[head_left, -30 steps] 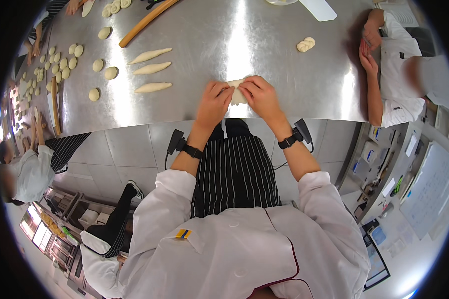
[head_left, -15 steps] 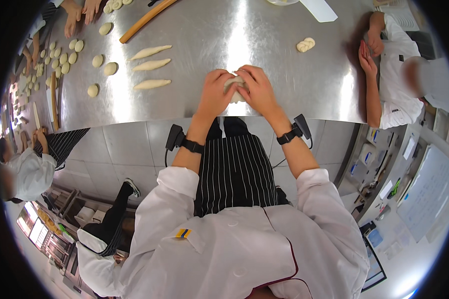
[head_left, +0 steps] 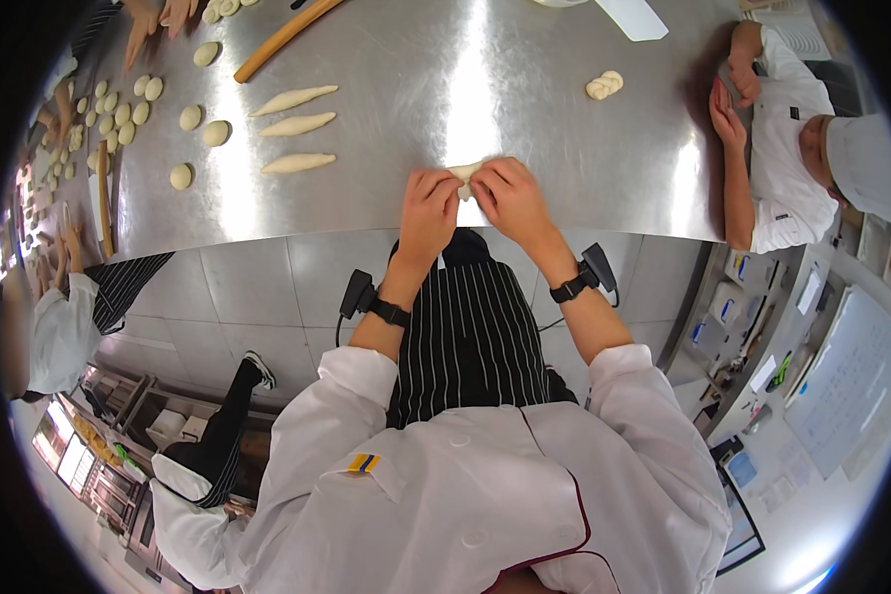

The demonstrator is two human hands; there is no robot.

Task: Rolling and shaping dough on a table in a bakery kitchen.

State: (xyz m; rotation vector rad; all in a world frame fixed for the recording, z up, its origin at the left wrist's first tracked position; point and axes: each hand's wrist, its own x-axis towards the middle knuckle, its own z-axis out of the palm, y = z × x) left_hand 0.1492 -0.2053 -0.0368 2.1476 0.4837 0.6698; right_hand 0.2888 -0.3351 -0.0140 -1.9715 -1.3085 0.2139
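Observation:
Near the front edge of the steel table [head_left: 386,148], a pale piece of dough [head_left: 464,172] lies between my two hands, largely covered by the fingers. My left hand [head_left: 429,206] pinches its left side, while my right hand [head_left: 508,198] grips the right side with curled fingers. A small end of dough pokes out below the fingertips. To the left lie three tapered dough strips [head_left: 298,125] in a row. Off to the right on the table sits a braided dough knot [head_left: 605,85], touched by nobody.
Round dough balls [head_left: 216,133] are scattered at the left, beside a wooden rolling pin [head_left: 285,42]. A white scraper [head_left: 634,18] lies at the far edge. A co-worker [head_left: 782,139] leans at the table's right end; other people's hands [head_left: 158,25] work at the far left.
Both hands have drawn slightly nearer to me, and the fingers have shifted from covering the dough to pinching its sides. More of its upper edge now shows.

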